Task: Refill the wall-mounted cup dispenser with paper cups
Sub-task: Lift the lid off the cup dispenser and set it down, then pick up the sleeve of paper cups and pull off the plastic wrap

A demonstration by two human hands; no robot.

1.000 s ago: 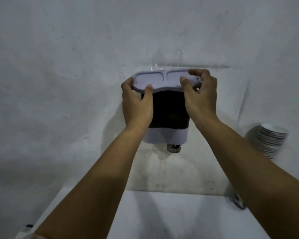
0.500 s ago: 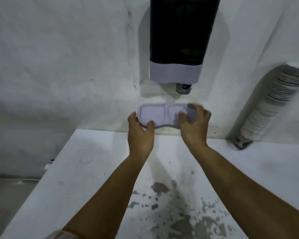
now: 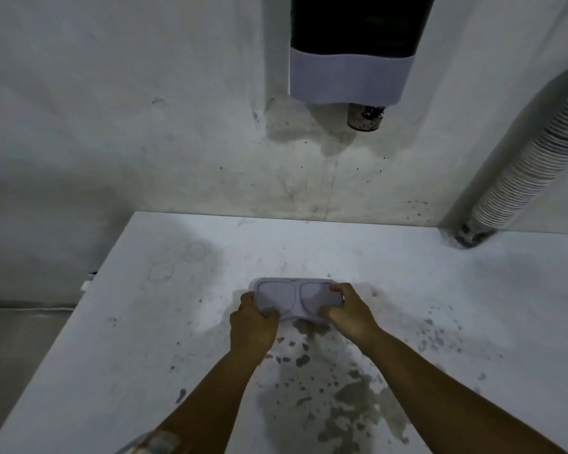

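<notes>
The wall-mounted cup dispenser (image 3: pixel 351 47) is dark with a pale lavender lower band; its top is cut off by the frame. One cup bottom (image 3: pixel 365 117) pokes out below it. The dispenser's lavender lid (image 3: pixel 292 294), with two shallow oval recesses, is low over the white table (image 3: pixel 145 339). My left hand (image 3: pixel 253 326) grips its left end and my right hand (image 3: pixel 348 311) grips its right end. A long stack of paper cups (image 3: pixel 532 158) leans against the wall at the right, its base on the table.
The table's left edge drops to a grey floor (image 3: pixel 20 348). Dark wet-looking stains (image 3: pixel 335 398) spread over the tabletop near my forearms. The wall behind is white and scuffed.
Both hands lifted the lid off the dispenser's top and carried it down to the tabletop. The camera tilted down with them, so the dispenser sits higher in the frame.
</notes>
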